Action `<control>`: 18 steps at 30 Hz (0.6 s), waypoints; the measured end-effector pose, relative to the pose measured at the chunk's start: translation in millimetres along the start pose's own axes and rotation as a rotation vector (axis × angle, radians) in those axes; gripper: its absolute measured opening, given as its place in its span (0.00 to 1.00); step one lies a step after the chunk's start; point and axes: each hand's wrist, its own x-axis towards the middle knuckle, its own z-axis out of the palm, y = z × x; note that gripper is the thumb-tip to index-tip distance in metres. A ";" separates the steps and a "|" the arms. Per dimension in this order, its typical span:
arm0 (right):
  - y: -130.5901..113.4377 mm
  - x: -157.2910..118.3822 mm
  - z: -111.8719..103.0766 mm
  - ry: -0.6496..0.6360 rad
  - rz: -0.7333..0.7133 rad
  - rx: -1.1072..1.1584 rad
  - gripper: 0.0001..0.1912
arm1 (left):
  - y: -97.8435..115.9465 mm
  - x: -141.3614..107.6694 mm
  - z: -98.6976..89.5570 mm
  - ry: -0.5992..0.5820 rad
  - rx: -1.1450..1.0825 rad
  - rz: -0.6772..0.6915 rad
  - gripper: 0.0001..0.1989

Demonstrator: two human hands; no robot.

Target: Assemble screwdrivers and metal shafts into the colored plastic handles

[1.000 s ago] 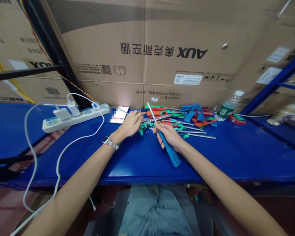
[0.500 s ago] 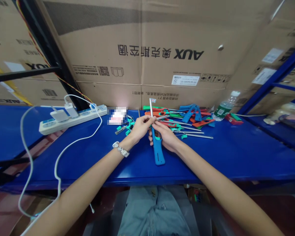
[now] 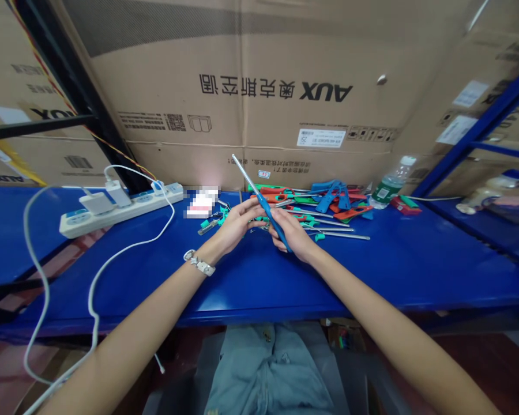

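A blue long-nosed lighter (image 3: 281, 233) with a silver metal tube is tilted up to the left above the table. Its handle is wrapped by the fingers of my right hand (image 3: 294, 233). My left hand (image 3: 237, 222) has its bent fingers closed at the lighter's neck, where the tube meets the blue body; some fingertips are hidden. Behind both hands lies a pile of lighters and parts, with blue handles (image 3: 335, 195), orange handles (image 3: 350, 212) and bare metal tubes (image 3: 350, 237). Small green pieces (image 3: 205, 223) lie beyond my left hand.
A white power strip (image 3: 121, 210) with plugs and a looping white cable (image 3: 96, 288) occupies the left side. To the right stand a water bottle (image 3: 390, 185) and a small red box (image 3: 405, 206). A large cardboard carton (image 3: 164, 86) rises behind the blue table (image 3: 372, 276).
The lighter has turned, its tube now leaning left and its handle drawn into my right hand. My left fingers have shifted along its neck. The view has moved slightly.
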 end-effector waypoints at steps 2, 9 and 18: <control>0.8 -0.9 0.3 -0.006 -0.049 -0.022 0.18 | 2.0 -2.6 1.2 -0.002 0.003 0.013 0.13; 2.7 -1.7 -0.1 -0.031 -0.109 -0.051 0.19 | 4.1 -2.3 3.7 0.020 0.023 0.037 0.14; 15.1 3.1 -2.4 0.024 -0.176 -0.155 0.20 | 0.7 -2.1 3.3 0.033 -0.035 -0.015 0.15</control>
